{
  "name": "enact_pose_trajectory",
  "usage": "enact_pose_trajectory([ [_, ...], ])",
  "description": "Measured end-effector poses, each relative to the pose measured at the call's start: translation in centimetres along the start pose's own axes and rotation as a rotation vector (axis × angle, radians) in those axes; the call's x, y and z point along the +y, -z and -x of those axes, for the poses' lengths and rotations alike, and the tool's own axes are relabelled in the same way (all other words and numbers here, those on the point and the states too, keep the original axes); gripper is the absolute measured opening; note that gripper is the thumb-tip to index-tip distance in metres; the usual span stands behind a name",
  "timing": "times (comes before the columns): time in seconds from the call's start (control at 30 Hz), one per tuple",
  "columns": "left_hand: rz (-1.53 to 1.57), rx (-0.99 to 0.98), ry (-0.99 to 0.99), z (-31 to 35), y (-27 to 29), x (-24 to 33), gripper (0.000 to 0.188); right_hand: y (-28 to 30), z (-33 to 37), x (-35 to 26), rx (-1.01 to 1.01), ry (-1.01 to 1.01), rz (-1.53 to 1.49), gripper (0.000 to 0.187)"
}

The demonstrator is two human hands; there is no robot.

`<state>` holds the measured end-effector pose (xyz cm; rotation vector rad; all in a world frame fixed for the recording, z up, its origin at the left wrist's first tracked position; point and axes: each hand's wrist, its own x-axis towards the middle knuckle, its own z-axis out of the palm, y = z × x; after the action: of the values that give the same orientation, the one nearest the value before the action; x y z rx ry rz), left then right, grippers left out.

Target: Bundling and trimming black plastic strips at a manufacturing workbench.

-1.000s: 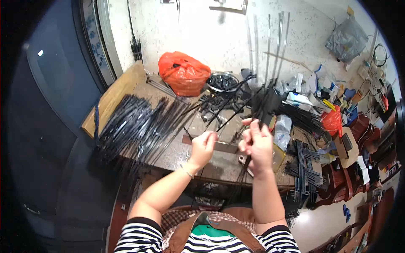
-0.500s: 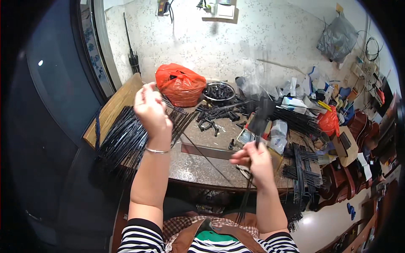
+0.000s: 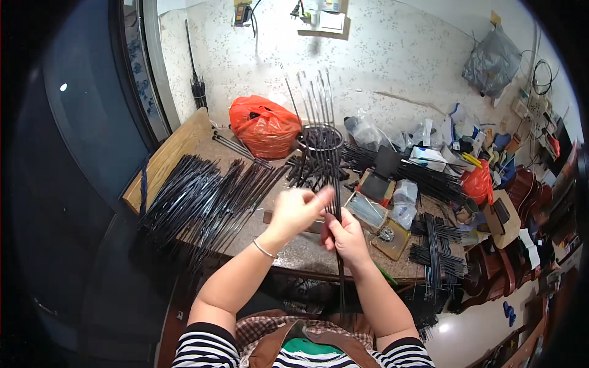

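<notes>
My right hand (image 3: 348, 239) is closed round a bundle of long thin dark rods (image 3: 336, 165) with pale, wire-like tips. The bundle stands nearly upright before me, its tips fanned out above and its lower ends hanging below the table edge. My left hand (image 3: 297, 211), with a bangle at the wrist, meets the same bundle just above the right hand. Its thumb lies against the rods and its other fingers curl in, partly hidden. One rod leans left of the others at the top. Behind the bundle lies a pile of short black plastic parts (image 3: 300, 175).
Many similar rods (image 3: 196, 196) lie across the table's left side. A red plastic bag (image 3: 264, 127) and a metal bowl (image 3: 320, 136) of black parts stand at the back. To the right are an open box (image 3: 377, 187), a clear bag (image 3: 405, 199) and crossed rod bundles (image 3: 434, 251).
My left hand has come down from the upper left to the bundle. My right hand has moved left and slightly down with the rods, which now show sharply instead of blurred.
</notes>
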<state>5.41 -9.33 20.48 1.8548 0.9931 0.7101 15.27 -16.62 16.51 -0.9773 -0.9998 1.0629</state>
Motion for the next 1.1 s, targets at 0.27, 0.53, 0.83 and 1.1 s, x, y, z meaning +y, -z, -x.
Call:
enact_pose_trajectory([
  [0.27,0.977,-0.454,0.078,-1.7,1.5,-3.1,0.022,-0.6,2.9,6.8,-0.081,-0.019,0.292,0.019],
  [0.53,0.255,-0.525,-0.859,2.8,-0.9,-10.3,0.012,-1.3,-1.5,6.6,-0.079,-0.673,-0.678,0.061],
  [0.83,0.025,-0.345,-0.552,1.4,-2.8,-17.7,0.019,1.8,-10.1,8.6,0.306,-0.417,-0.309,0.05],
  [1.1,-0.47,-0.096,-0.295,-0.1,-3.5,-19.4,0.084,2.5,-3.5,5.9,-0.348,-0.099,-0.265,0.083],
])
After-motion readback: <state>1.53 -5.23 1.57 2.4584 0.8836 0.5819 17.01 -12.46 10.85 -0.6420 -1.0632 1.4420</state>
